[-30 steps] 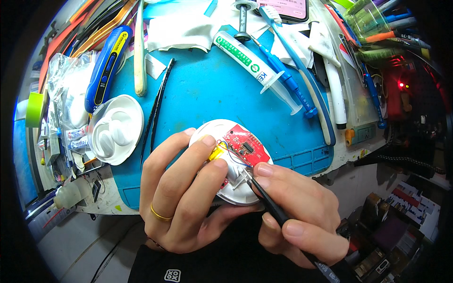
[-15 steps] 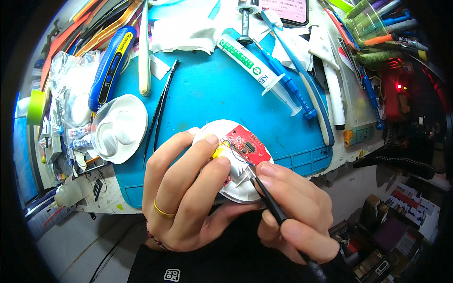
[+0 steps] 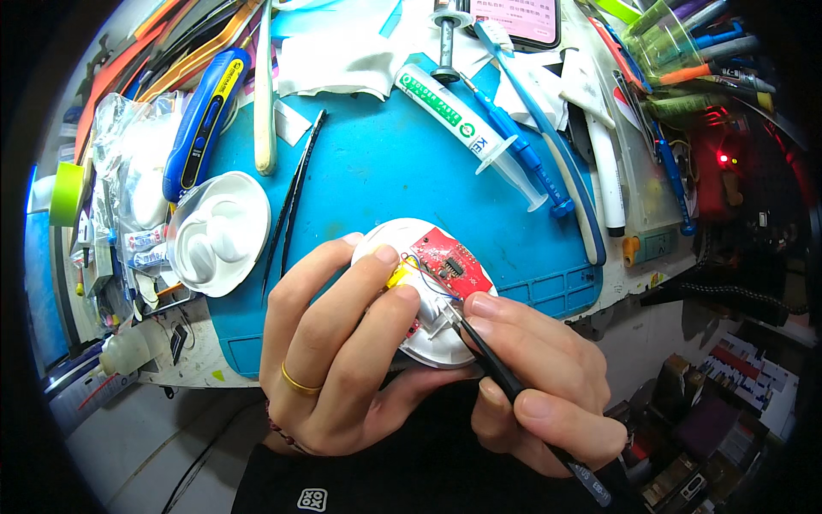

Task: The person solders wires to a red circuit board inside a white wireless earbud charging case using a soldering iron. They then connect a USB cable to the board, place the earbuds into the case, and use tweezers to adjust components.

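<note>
My left hand (image 3: 342, 343) is closed around the rim of a white round plastic housing (image 3: 437, 349), tilted just above the near edge of the mat. A red circuit board (image 3: 454, 262) with a black chip sits in it, beside a yellow part (image 3: 399, 274) partly covered by my fingertips. Thin coloured wires run along the board's edge. My right hand (image 3: 539, 377) grips black tweezers (image 3: 492, 360), whose tips touch or nearly touch the white plastic by the wires. Whether the tips pinch anything is too small to tell.
Another white round shell (image 3: 218, 233) lies left on the blue mat (image 3: 360, 163), beside spare black tweezers (image 3: 294, 193) and a blue knife-like tool (image 3: 204, 124). Farther right are a solder paste syringe (image 3: 449, 111), a toothbrush (image 3: 548, 128), a white marker (image 3: 606, 171) and a phone (image 3: 518, 19).
The rear end of the tweezers in my right hand has swung slightly right, and that hand has shifted a little right. The housing stays almost still in my left hand.
</note>
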Demonstrator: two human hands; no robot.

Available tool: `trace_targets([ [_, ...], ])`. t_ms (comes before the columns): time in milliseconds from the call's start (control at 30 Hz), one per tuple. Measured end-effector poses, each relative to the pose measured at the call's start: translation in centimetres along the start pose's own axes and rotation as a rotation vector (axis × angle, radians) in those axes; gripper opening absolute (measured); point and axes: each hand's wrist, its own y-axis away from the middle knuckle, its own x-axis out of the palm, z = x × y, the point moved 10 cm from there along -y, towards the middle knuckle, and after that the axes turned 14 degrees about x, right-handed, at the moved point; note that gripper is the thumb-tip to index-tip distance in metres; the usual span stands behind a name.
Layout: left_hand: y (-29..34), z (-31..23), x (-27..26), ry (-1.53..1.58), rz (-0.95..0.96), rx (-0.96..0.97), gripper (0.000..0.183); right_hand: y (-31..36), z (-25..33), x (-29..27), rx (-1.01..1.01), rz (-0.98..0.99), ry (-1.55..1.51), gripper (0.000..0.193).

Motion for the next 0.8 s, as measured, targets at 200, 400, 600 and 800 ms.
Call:
trace_targets([
  [200,-0.1,-0.02,-0.02,-0.01,-0.003,0.005,0.064,0.09,-0.02,0.08,-0.028,-0.029,0.009,0.039],
  [400,-0.06,-0.02,-0.02,-0.016,-0.006,-0.001,0.064,0.23,0.11,0.28,-0.045,-0.046,0.031,0.04],
  [600,-0.12,-0.05,-0.05,-0.021,-0.006,-0.004,0.063,0.38,0.3,0.38,-0.05,-0.056,0.052,0.041],
  [800,-0.08,-0.05,-0.02,-0.021,-0.011,-0.003,0.063,0.46,0.52,0.45,-0.07,-0.07,0.073,0.041],
])
